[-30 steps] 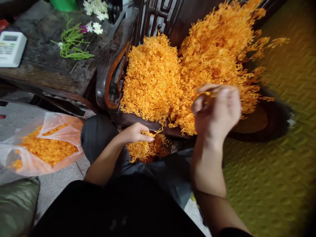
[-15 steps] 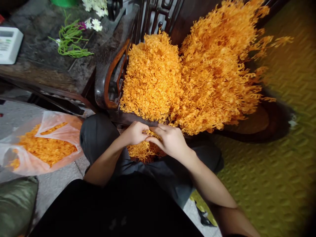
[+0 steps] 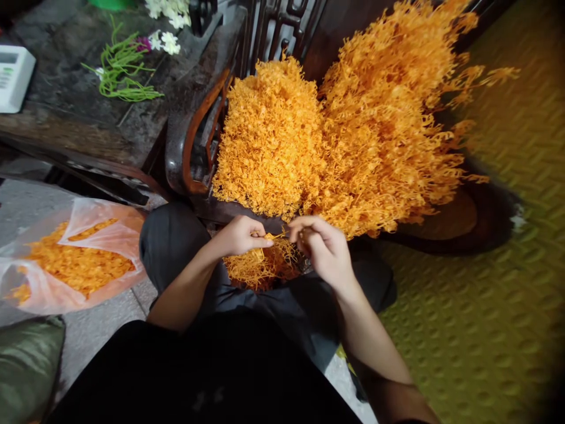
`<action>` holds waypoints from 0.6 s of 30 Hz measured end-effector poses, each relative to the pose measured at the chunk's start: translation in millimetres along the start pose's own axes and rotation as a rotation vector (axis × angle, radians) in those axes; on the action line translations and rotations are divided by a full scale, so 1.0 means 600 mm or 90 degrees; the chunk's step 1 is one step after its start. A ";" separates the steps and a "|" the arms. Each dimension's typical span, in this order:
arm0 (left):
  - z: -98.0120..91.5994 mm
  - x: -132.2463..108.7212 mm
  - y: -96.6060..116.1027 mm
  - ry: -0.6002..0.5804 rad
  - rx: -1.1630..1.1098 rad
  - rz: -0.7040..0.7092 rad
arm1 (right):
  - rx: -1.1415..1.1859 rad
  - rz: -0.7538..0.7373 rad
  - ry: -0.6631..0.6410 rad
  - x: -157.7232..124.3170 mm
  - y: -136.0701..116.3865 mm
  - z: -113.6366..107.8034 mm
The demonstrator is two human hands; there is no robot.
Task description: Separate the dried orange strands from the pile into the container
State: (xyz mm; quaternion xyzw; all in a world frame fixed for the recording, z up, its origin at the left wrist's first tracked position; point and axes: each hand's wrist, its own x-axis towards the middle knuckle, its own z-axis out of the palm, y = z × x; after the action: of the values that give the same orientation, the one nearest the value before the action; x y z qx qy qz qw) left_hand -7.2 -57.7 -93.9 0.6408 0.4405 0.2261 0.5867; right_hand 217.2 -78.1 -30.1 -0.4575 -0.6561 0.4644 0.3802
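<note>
A big heap of orange sprigs [image 3: 335,135] fills the seat of a dark wooden chair [image 3: 194,153]. In my lap lies a small bundle of orange sprigs [image 3: 260,265]. My left hand [image 3: 241,235] pinches the top of that bundle. My right hand [image 3: 322,247] sits just to its right, fingers curled, pinching a thin orange strand that runs between both hands. The hands are a few centimetres apart, below the front edge of the heap.
A clear plastic bag [image 3: 70,253] of orange pieces lies on the floor at left. On the dark table [image 3: 66,118] are green stems [image 3: 121,73], white flowers [image 3: 165,41] and a white device [image 3: 13,76]. A yellow-green patterned mat [image 3: 485,294] covers the right. A green cushion [image 3: 26,365] is bottom left.
My right hand came down from the heap to the lap bundle, met my left hand, and has now drawn slightly right with a strand. My left hand stayed on the bundle.
</note>
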 end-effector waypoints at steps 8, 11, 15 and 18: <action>0.005 -0.001 -0.007 0.038 0.058 0.029 | -0.379 -0.098 -0.152 -0.004 0.003 0.026; 0.010 -0.003 -0.007 0.067 0.102 0.068 | -0.431 -0.093 -0.200 0.006 0.017 0.026; 0.017 -0.007 -0.001 0.098 0.141 0.108 | -0.292 -0.088 -0.133 0.009 0.035 0.031; 0.021 -0.009 0.005 0.121 0.133 0.117 | -0.258 -0.068 -0.055 0.007 0.041 0.036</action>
State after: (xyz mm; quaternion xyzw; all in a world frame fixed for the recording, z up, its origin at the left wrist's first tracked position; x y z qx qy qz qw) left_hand 1.1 -69.2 -92.5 0.7117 0.4546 0.2917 0.4492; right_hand 201.9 -76.4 -59.3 -0.4690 -0.7749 0.3217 0.2759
